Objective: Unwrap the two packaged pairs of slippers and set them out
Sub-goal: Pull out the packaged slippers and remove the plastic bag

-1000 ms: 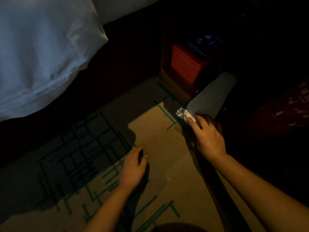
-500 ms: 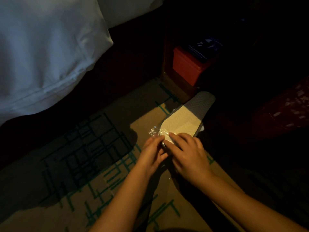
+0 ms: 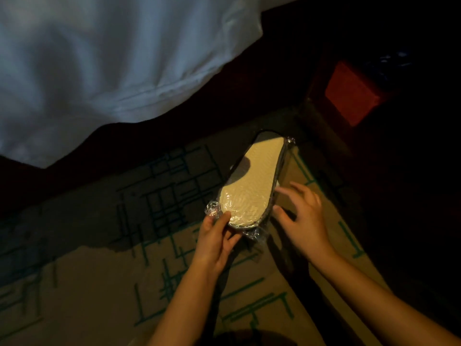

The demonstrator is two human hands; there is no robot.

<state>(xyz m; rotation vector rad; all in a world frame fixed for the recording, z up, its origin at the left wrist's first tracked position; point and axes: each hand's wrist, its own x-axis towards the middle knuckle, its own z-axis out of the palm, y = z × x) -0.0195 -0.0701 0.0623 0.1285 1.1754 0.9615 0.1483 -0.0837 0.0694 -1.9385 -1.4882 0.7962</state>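
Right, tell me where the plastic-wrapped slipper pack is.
In the head view, the plastic-wrapped slipper pack sits centre frame over the patterned carpet, its near end held by the left hand, right hand alongside.

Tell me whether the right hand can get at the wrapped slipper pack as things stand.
Probably yes. The right hand is open right beside the slipper pack, with only bare carpet between them, and the left hand grips just the near end, leaving that side free.

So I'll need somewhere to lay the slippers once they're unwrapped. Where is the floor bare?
The carpet is bare to the left of the left hand, between the hanging bedsheet and the near edge. It is crowded around the wrapped slippers and right hand; past them, by the red box, it's too dark to judge.
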